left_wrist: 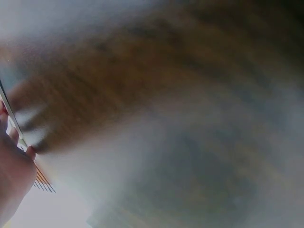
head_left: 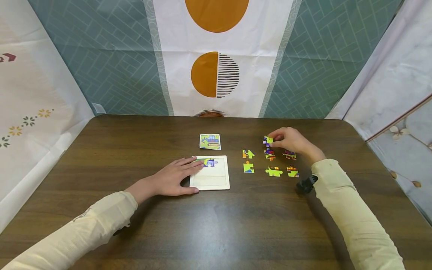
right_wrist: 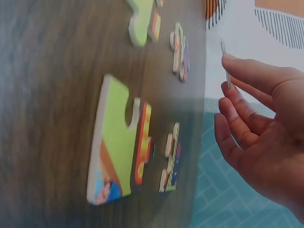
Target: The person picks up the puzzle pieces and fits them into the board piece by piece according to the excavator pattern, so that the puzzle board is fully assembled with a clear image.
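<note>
With thumb and fingertips, my right hand (head_left: 291, 141) pinches a green and purple jigsaw piece (head_left: 268, 141) by its edge; the right wrist view shows that piece (right_wrist: 226, 64) edge-on, raised off the table. My left hand (head_left: 177, 175) lies with fingers spread on the left side of a white puzzle tray (head_left: 210, 183), thumb at its lower edge. Inside the tray's top part sit joined green and blue pieces (head_left: 210, 162), partly covered by the left fingertips. Just below the pinched piece lies a purple and orange piece (head_left: 269, 153).
Several loose pieces are spread right of the tray, among them a green one (head_left: 273, 171), a corner piece (head_left: 293, 171) and a dark purple one (head_left: 289, 155). Behind the tray lies a picture card (head_left: 210, 142) of a blue excavator. Curtains stand behind the brown table (head_left: 216, 225).
</note>
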Available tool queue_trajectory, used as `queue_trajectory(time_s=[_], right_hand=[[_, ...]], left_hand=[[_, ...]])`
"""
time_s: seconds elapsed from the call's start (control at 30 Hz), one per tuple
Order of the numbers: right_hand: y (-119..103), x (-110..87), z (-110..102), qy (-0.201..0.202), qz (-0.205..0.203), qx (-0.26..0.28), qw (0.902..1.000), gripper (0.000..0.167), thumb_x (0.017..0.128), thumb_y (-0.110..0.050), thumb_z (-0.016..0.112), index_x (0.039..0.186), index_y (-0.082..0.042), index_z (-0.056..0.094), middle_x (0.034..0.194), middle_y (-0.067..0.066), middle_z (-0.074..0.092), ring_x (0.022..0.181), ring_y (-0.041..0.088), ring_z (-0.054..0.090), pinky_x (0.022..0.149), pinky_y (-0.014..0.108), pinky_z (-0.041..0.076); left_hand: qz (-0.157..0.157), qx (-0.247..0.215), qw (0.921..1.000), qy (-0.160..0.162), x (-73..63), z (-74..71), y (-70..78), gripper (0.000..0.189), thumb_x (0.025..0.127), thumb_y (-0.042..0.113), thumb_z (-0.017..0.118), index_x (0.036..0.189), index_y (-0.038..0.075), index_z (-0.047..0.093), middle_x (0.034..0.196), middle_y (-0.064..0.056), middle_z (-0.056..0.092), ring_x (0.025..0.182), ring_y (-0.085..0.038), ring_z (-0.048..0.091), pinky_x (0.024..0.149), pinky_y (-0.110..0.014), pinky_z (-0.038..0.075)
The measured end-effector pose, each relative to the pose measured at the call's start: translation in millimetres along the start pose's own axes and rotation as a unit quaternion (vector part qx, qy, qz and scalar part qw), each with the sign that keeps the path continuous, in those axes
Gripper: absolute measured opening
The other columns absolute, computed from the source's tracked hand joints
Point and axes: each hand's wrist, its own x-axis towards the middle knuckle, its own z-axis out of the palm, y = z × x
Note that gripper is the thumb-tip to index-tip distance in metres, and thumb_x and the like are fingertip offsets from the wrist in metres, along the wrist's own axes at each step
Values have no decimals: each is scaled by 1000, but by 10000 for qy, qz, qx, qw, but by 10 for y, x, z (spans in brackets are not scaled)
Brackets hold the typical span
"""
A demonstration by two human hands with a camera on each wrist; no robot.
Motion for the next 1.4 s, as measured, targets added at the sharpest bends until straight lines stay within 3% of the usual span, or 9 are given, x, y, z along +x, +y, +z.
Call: queue_trajectory(time_s=[0.83,1.03,1.13,1.23,1.4], right_hand=[[-440,39,255,-89,-864,-124,9961,36,86,-8,73,119,3,66,112,16,65,101,31,57,84,44,49],[-631,8,341,-177,-916,-33,9956,36,84,-10,75,119,0,67,113,13,62,103,29,56,70,36,51],[-680,22,387,-282,-961,-32,9950,36,84,-10,75,118,-1,68,113,13,62,104,30,56,71,36,52],[-705,46,440,-421,-998,-104,9941,36,85,-12,75,118,-1,68,115,12,63,105,29,56,84,40,51],[-753,60,537,-641,-1016,-119,9927,37,86,-14,74,120,-1,67,114,11,63,104,28,57,86,39,50]], left_hand=[[89,-37,9998,171,-9,24,-7,78,90,53,60,149,8,37,154,-3,34,143,-27,23,113,-49,20],[21,-29,9999,127,-13,-1,-11,78,89,53,60,150,9,37,155,-4,33,143,-27,22,113,-49,19],[26,-8,9999,122,-11,8,-16,78,89,53,60,150,9,37,155,-3,33,143,-27,22,113,-49,19],[23,5,10000,84,-4,16,-19,78,89,54,59,150,9,36,155,-3,32,144,-26,22,113,-49,19],[9,5,10000,44,8,18,-8,78,90,54,59,150,9,36,155,-3,32,144,-26,21,113,-50,19]])
